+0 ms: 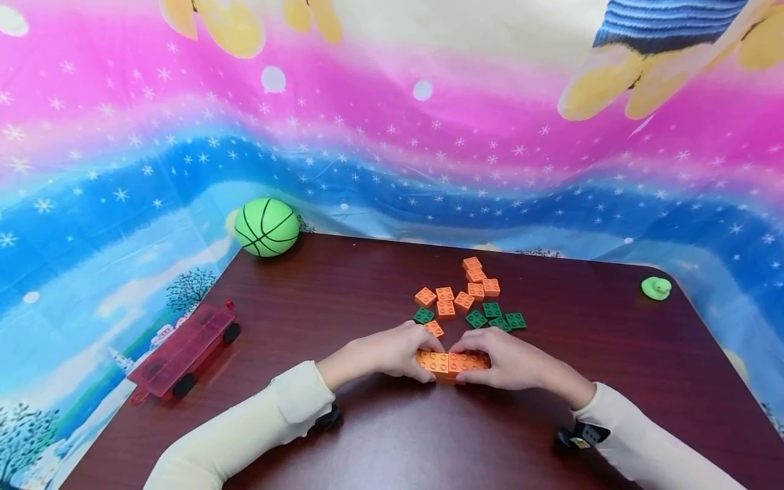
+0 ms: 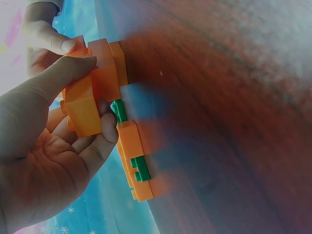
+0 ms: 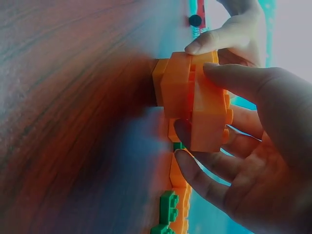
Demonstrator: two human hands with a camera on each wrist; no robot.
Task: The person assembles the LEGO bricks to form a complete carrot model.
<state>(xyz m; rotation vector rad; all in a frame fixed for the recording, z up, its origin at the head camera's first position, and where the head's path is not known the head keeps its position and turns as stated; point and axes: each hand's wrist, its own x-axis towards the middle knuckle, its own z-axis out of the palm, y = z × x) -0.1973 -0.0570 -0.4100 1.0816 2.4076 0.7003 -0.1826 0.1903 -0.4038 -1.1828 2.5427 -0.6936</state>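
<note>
Near the middle of the table, two orange toy building bricks lie end to end on top of more orange bricks (image 3: 175, 87) stacked below them. My left hand (image 1: 398, 350) pinches the left top brick (image 1: 432, 361) between thumb and fingers. From the other side my right hand (image 1: 513, 357) grips the right top brick (image 1: 468, 362). In the right wrist view, a narrow gap shows between the right top brick (image 3: 209, 117) and the layer beneath. Just beyond the hands lie several loose orange bricks (image 1: 446, 308) and several green bricks (image 1: 491, 309).
On the left of the table stands a translucent red toy wagon (image 1: 184, 347) with black wheels. A green ball (image 1: 267, 227) sits at the back left corner, a small green rubber duck (image 1: 656, 288) at the back right. A printed cloth (image 1: 392, 150) hangs behind the brown table (image 1: 343, 286).
</note>
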